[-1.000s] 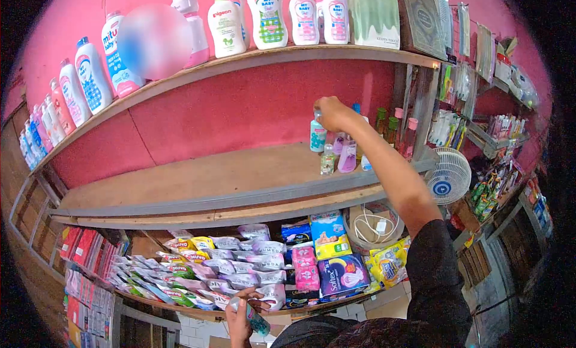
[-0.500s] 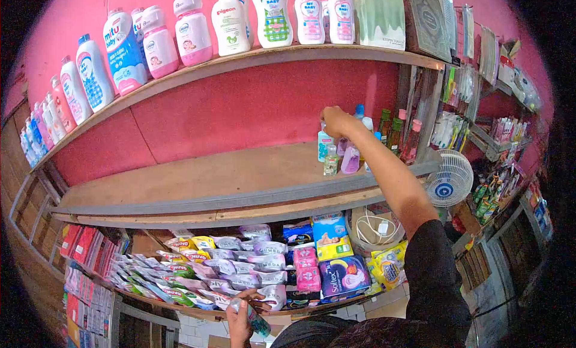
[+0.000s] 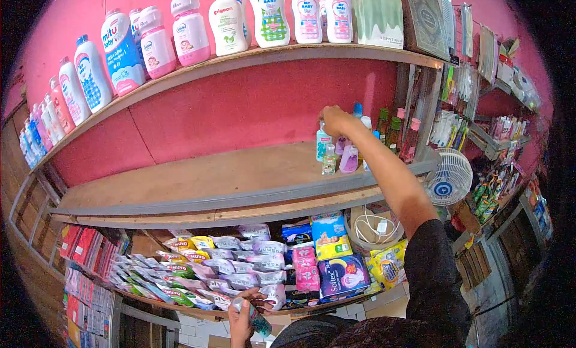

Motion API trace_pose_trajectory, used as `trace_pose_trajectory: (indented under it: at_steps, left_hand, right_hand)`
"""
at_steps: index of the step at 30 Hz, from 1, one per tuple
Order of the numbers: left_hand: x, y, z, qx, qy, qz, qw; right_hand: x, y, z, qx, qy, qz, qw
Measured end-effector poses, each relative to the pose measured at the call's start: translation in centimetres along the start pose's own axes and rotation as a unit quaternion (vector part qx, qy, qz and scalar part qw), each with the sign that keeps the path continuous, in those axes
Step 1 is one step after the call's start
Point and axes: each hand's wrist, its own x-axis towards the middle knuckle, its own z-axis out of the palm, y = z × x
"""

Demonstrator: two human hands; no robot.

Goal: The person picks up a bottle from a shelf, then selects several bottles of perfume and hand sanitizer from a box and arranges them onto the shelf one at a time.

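Observation:
My right hand [image 3: 337,121] reaches over the middle shelf [image 3: 240,168], its fingers closed at the top of a light-blue bottle [image 3: 323,141]. Just in front of that bottle stands a small clear bottle [image 3: 329,160] with greenish contents, and beside it a purple bottle [image 3: 349,159]. Low in the view, my left hand [image 3: 242,321] is wrapped round a teal bottle [image 3: 259,321], which is tilted. Other fingers [image 3: 255,298] show just behind this bottle; whose they are I cannot tell.
Baby product bottles [image 3: 228,25] line the upper shelf. Green and pink-capped bottles [image 3: 410,139] stand at the right post. A white fan [image 3: 450,177] is beside it. Below lie pouches [image 3: 240,267], a Softex pack [image 3: 343,277] and a container with a white cable [image 3: 377,226].
The view has shifted very slightly. My right hand stays at the light-blue bottle, and my left hand still holds the teal bottle, now turned slightly.

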Motion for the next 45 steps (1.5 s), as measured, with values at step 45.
trace_pose_trajectory:
  at_steps: [45]
  left_hand:
    - [3.5, 3.7, 1.9, 0.109, -0.181, -0.046, 0.976]
  right_hand:
    - [-9.2, -8.5, -9.0, 0.426, -0.014, -0.271, 0.863]
